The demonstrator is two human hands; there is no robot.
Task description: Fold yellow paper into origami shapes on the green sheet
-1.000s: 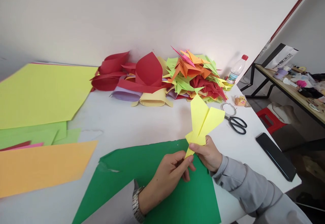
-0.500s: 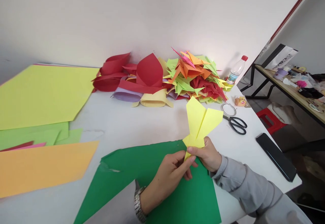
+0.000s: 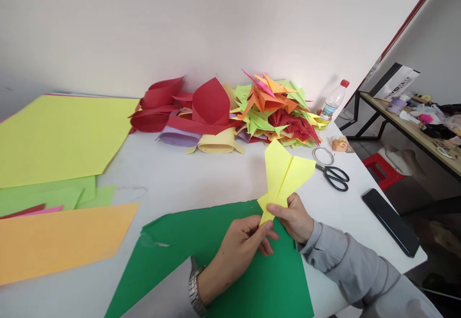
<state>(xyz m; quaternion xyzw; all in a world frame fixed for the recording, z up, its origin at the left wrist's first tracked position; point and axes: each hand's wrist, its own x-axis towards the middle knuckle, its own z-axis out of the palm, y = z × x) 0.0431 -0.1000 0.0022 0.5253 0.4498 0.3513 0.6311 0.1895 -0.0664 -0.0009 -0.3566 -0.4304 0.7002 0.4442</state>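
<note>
A folded yellow paper shape (image 3: 283, 171) with two broad flaps is held up over the green sheet (image 3: 201, 260). My left hand (image 3: 239, 248) pinches its narrow lower tip between thumb and fingers. On the right side, my right hand (image 3: 293, 217) grips the lower middle, thumb in front and the other fingers behind the paper. The green sheet lies flat beneath both hands. Just beyond the folded paper, black-handled scissors (image 3: 335, 177) rest on the white table (image 3: 173, 174).
Paper sheets, yellow (image 3: 72, 135) and orange (image 3: 65, 241), lie at left. Along the wall are red paper hats (image 3: 212, 102) and a pile of folded paper (image 3: 273, 106). A bottle (image 3: 333, 101), a tape ring (image 3: 323, 156), a wrapped snack (image 3: 339, 144) and a black phone (image 3: 391, 222) are at right.
My left thumb has slid slightly up and left along the paper's lower tip. Both hands keep their hold, and the view has shifted a little.
</note>
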